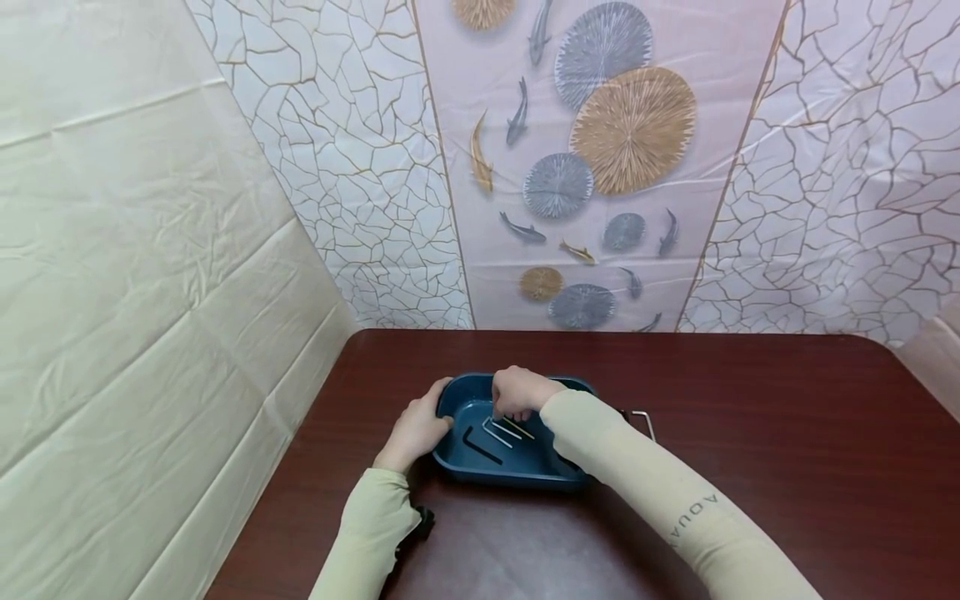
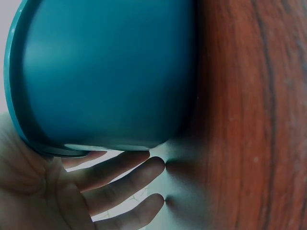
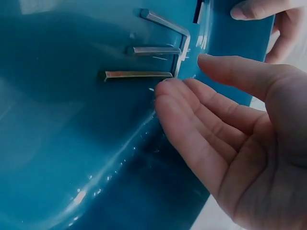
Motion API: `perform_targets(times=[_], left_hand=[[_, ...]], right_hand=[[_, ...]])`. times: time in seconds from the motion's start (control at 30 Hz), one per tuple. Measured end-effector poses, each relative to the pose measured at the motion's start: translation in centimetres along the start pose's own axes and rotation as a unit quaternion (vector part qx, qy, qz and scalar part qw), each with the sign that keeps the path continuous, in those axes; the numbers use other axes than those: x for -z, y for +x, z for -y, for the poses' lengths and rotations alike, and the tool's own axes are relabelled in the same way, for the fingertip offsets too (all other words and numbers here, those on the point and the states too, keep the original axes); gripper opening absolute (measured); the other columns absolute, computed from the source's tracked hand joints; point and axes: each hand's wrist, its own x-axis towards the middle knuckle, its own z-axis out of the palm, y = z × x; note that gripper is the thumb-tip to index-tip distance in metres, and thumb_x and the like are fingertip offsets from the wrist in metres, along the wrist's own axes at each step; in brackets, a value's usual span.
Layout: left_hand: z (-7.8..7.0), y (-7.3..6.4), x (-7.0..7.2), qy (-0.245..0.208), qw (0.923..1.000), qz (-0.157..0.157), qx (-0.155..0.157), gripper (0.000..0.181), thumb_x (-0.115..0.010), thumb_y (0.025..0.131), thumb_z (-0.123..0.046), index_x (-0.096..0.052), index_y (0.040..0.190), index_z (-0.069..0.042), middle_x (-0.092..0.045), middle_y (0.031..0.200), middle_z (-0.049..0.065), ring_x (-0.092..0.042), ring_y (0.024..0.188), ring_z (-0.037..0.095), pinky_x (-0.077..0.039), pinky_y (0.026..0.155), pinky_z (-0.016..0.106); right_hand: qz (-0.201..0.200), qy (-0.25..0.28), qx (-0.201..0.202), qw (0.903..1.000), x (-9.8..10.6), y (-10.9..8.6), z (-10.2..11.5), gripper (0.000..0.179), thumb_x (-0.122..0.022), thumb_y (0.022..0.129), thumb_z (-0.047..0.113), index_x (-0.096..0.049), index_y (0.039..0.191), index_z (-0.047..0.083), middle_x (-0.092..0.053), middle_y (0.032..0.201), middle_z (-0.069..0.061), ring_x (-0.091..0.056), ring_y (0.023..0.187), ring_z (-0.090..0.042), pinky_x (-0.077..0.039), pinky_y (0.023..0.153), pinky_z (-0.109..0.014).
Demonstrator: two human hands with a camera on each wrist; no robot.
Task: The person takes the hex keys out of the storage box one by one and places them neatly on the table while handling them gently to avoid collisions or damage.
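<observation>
A blue plastic tray [image 1: 517, 477] rests on the table. My left hand [image 1: 415, 427] grips its left end, thumb over the rim inside and fingers along the outer wall. Inside lie L-shaped hex keys: a black one [image 1: 480, 448] towards the front left, two silver ones, and a gold-toned one [image 3: 139, 74]. One silver key [image 3: 168, 24] shows its bend; the other silver key [image 3: 153, 50] lies beside it. My right hand [image 1: 519, 392] reaches into the tray, its fingertips [image 3: 168, 88] right at the end of the gold-toned key. Thumb and fingers stand apart, with nothing between them.
On the table to the tray's right, partly behind the right sleeve, lies another silver bent key [image 1: 643, 415] beside something small and black. The dark red-brown table [image 1: 787, 433] meets a patterned cloth backdrop [image 1: 375, 167] behind and a pale cloth wall [image 1: 150, 292] at left.
</observation>
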Motion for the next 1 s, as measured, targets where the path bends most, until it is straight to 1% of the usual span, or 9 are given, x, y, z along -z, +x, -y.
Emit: perform_targets(times=[0.1,0.23,0.4,0.57,0.67,0.8,0.9,1.0], left_hand=[[0.1,0.1,-0.1,-0.002,1.0,0.003,0.001,0.065,-0.062,0.092,-0.008,-0.041,0.153,-0.016,-0.064,0.126,0.021,-0.06,0.082,0.028,-0.047,0.069,0.041],[0.1,0.1,-0.1,-0.001,1.0,0.004,0.005,0.065,-0.063,0.092,-0.009,-0.041,0.153,-0.017,-0.063,0.128,0.02,-0.06,0.084,0.027,-0.047,0.071,0.042],[0.0,0.0,0.0,-0.004,1.0,0.003,0.006,0.064,-0.063,0.092,-0.01,-0.042,0.153,-0.017,-0.063,0.13,0.02,-0.061,0.089,0.029,-0.048,0.074,0.044],[-0.1,0.0,0.0,-0.006,1.0,0.002,0.005,0.064,-0.062,0.092,-0.009,-0.042,0.152,-0.018,-0.063,0.129,0.02,-0.062,0.089,0.029,-0.05,0.077,0.046],[-0.2,0.0,0.0,-0.007,0.9999,0.002,0.007,0.063,-0.061,0.093,-0.009,-0.042,0.153,-0.018,-0.063,0.13,0.019,-0.061,0.09,0.028,-0.05,0.079,0.046],[-0.1,0.0,-0.1,-0.009,0.9999,0.001,0.007,0.064,-0.061,0.093,-0.009,-0.042,0.153,-0.019,-0.063,0.13,0.019,-0.061,0.089,0.028,-0.05,0.078,0.045],[-0.1,0.0,-0.1,-0.009,1.0,-0.001,0.004,0.064,-0.062,0.092,-0.009,-0.042,0.153,-0.019,-0.064,0.128,0.02,-0.062,0.089,0.028,-0.05,0.077,0.045],[0.0,0.0,-0.1,-0.009,1.0,-0.001,0.002,0.064,-0.062,0.092,-0.009,-0.043,0.152,-0.018,-0.064,0.128,0.02,-0.062,0.089,0.028,-0.05,0.076,0.045]], right_hand=[[0.003,-0.003,-0.012,0.9999,-0.5,0.3,-0.1,0.008,-0.071,0.093,0.01,-0.076,0.088,0.006,-0.07,0.079,-0.009,-0.069,0.067,-0.022,-0.056,0.06,-0.031],[-0.004,-0.011,-0.017,0.9998,-1.0,0.6,-0.2,0.009,-0.071,0.093,0.009,-0.073,0.084,0.006,-0.068,0.077,-0.007,-0.067,0.064,-0.02,-0.054,0.058,-0.028],[-0.009,-0.019,-0.017,0.9996,-1.2,0.6,-0.2,0.014,-0.069,0.093,0.007,-0.073,0.08,0.005,-0.07,0.076,-0.011,-0.067,0.061,-0.021,-0.053,0.056,-0.027],[-0.012,-0.026,-0.037,0.9989,-1.5,0.6,-0.4,0.018,-0.066,0.094,0.004,-0.072,0.077,0.004,-0.069,0.073,-0.012,-0.058,0.053,-0.016,-0.048,0.052,-0.026],[-0.018,-0.029,-0.044,0.9985,-1.7,0.6,-0.5,0.018,-0.068,0.093,0.004,-0.071,0.076,0.005,-0.068,0.071,-0.011,-0.058,0.053,-0.017,-0.047,0.052,-0.027],[-0.019,-0.031,-0.052,0.998,-2.1,0.8,-0.8,0.022,-0.068,0.094,0.005,-0.068,0.072,0.007,-0.063,0.064,-0.007,-0.055,0.051,-0.016,-0.045,0.052,-0.028],[-0.018,-0.032,-0.057,0.9977,-2.3,0.9,-1.0,0.026,-0.064,0.095,0.005,-0.067,0.069,0.007,-0.058,0.058,-0.005,-0.049,0.047,-0.015,-0.042,0.049,-0.029],[-0.018,-0.034,-0.057,0.9976,-2.4,1.0,-1.0,0.027,-0.063,0.095,0.004,-0.066,0.068,0.006,-0.056,0.056,-0.004,-0.048,0.046,-0.015,-0.04,0.047,-0.029]])
